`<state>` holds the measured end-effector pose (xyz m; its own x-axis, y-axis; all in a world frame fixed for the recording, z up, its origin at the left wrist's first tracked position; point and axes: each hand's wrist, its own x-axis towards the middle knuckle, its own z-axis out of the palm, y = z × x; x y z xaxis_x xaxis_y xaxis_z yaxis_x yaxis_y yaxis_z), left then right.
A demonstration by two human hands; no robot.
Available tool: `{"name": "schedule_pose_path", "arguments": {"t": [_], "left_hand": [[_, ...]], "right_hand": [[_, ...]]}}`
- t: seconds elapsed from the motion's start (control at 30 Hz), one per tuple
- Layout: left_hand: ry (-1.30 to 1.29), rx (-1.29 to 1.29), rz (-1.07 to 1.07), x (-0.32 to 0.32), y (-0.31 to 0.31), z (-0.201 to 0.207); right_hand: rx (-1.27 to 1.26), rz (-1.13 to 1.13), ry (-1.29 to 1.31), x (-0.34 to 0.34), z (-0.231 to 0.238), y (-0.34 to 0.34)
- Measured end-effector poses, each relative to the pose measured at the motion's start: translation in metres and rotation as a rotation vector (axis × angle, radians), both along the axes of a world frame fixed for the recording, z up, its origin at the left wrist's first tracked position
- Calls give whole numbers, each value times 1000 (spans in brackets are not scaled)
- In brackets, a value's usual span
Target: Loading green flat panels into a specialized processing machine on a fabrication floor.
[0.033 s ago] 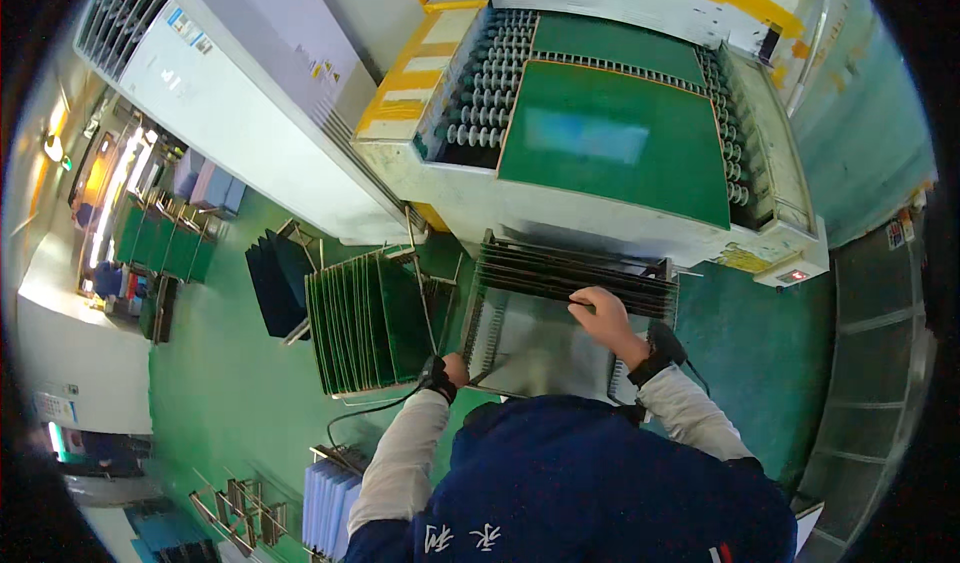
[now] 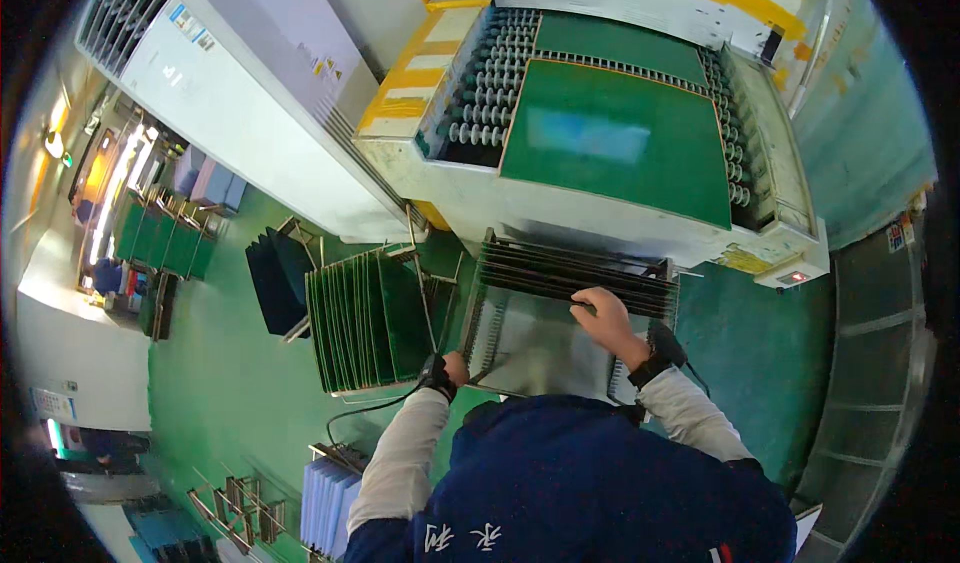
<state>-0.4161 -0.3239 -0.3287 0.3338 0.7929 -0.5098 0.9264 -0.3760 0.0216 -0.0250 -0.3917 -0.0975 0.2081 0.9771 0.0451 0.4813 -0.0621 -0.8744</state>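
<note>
In front of me stands a slotted metal rack point(image 2: 470, 328), with several thin dark panels point(image 2: 570, 268) upright in its far part. My left hand point(image 2: 456, 369) is closed at the rack's near left corner, its fingers partly hidden. My right hand point(image 2: 603, 320) reaches over the rack, fingers curled and pinched at the top edge of the nearest dark panel. Beyond the rack, a large green panel point(image 2: 620, 148) lies flat on the conveyor's grey rollers point(image 2: 478, 135), with a second green panel point(image 2: 620, 45) farther back.
A rack of upright green panels point(image 2: 350, 323) stands to the left, beside dark panels point(image 2: 277, 278). Light blue panels point(image 2: 328, 503) are at the lower left, near metal frames point(image 2: 240, 513). A tall white cabinet unit point(image 2: 270, 133) rises at the upper left. A grey barred partition point(image 2: 870, 363) borders the right.
</note>
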Motion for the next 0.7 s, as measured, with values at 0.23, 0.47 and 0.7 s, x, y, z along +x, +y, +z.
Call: {"name": "schedule_pose_path", "arguments": {"t": [0.23,0.47,0.7], "left_hand": [[-76,40,-86,13,-6,43],[96,17,-166,17,-3,42],[-119,152,-14,-9,-21,-34]], "right_hand": [[-45,79,-370,-3,-5,-13],[-279,115,-644,0,-61,-7],[-284,97,-658,-9,-46,19]]}}
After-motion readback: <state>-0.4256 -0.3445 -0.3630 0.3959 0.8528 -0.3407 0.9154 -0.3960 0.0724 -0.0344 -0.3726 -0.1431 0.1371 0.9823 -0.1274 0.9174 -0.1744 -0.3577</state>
